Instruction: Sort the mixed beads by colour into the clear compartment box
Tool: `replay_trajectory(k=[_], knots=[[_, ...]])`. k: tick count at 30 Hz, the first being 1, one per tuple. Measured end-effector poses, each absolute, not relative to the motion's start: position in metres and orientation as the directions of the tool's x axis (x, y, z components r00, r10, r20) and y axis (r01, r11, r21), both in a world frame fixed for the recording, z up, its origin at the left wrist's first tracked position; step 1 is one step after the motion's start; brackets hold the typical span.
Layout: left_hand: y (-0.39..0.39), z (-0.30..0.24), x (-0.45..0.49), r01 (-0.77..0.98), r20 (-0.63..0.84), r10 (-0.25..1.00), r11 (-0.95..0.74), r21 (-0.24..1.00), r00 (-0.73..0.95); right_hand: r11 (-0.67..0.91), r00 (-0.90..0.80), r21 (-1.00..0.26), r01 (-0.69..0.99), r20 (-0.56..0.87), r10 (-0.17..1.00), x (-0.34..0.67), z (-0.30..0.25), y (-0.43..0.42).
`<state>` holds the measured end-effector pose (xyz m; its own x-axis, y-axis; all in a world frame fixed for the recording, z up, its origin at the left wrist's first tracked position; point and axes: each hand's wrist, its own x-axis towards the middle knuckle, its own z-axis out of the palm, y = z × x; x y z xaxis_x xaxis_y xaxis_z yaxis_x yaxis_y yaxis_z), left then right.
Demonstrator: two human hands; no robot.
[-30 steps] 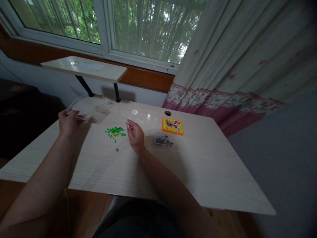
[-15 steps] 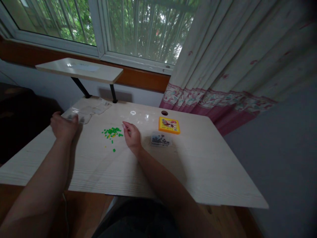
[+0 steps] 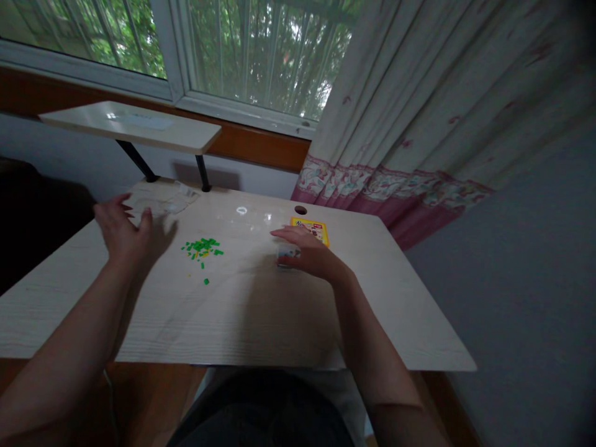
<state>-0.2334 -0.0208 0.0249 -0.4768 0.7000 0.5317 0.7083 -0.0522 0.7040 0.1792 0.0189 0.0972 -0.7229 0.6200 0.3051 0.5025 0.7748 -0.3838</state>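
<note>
My left hand (image 3: 121, 228) is open, thumb and fingers apart, just above the desk at the left. Close beyond it lies clear plastic packaging (image 3: 162, 205). My right hand (image 3: 311, 253) reaches over a small clear plastic box (image 3: 281, 251), its fingers stretched out and the thumb spread from them at the box's near side. Most of that box and its dark contents are hidden by the hand. Behind the same hand shows a yellow box (image 3: 321, 230) with a printed label, partly covered. Between my hands lies a loose heap of small green and yellow pieces (image 3: 205, 247).
The pale wooden desk (image 3: 195, 323) carries a raised shelf (image 3: 135, 124) on black legs at the back left. A round hole (image 3: 300, 210) sits near the desk's rear edge. A curtain (image 3: 372, 143) hangs at the back right beside the window.
My right hand has moved right, from beside the green pieces to over the clear box, and its fingers have spread. My left hand has let go of the plastic packaging and opened.
</note>
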Motion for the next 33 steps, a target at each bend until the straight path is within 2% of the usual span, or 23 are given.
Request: replay_trajectory(k=[2, 5, 8, 11, 14, 16, 20, 23, 29, 33], knots=[[-0.019, 0.025, -0.214, 0.776, 0.613, 0.693, -0.121, 0.619, -0.380, 0.726, -0.703, -0.316, 0.611, 0.207, 0.681, 0.207, 0.077, 0.023], [-0.019, 0.022, -0.190, 0.799, 0.642, 0.742, -0.261, 0.541, -0.192, 0.624, -0.621, -0.240, 0.744, 0.096, 0.778, 0.227, 0.055, 0.028], [-0.020, 0.018, -0.175, 0.769, 0.624, 0.777, -0.349, 0.535, -0.082, 0.608, -0.602, -0.230, 0.760, 0.102, 0.792, 0.229, 0.050, 0.030], [-0.021, 0.019, -0.168, 0.735, 0.598, 0.801, -0.410, 0.540, 0.007, 0.638, -0.618, -0.275, 0.719, 0.167, 0.768, 0.220, 0.061, 0.029], [-0.023, 0.020, -0.162, 0.669, 0.544, 0.835, -0.452, 0.589, 0.086, 0.677, -0.640, -0.377, 0.632, 0.238, 0.730, 0.197, 0.076, 0.022], [-0.024, 0.020, -0.157, 0.578, 0.483, 0.863, -0.472, 0.666, 0.149, 0.687, -0.643, -0.457, 0.565, 0.277, 0.714, 0.176, 0.083, 0.015], [-0.026, 0.015, -0.145, 0.217, 0.384, 0.892, -0.434, 0.874, 0.238, 0.710, -0.634, -0.532, 0.461, 0.362, 0.683, 0.127, 0.084, 0.006], [-0.025, 0.013, -0.139, 0.043, 0.348, 0.926, -0.357, 0.933, 0.146, 0.768, -0.670, -0.499, 0.401, 0.412, 0.618, 0.095, 0.077, 0.006], [-0.022, 0.016, -0.147, 0.018, 0.301, 0.946, -0.301, 0.953, -0.116, 0.778, -0.631, -0.410, 0.477, 0.456, 0.627, 0.052, 0.066, 0.011], [-0.021, 0.014, -0.151, -0.027, 0.284, 0.945, -0.292, 0.956, -0.163, 0.821, -0.673, -0.361, 0.443, 0.472, 0.570, 0.037, 0.066, 0.007]])
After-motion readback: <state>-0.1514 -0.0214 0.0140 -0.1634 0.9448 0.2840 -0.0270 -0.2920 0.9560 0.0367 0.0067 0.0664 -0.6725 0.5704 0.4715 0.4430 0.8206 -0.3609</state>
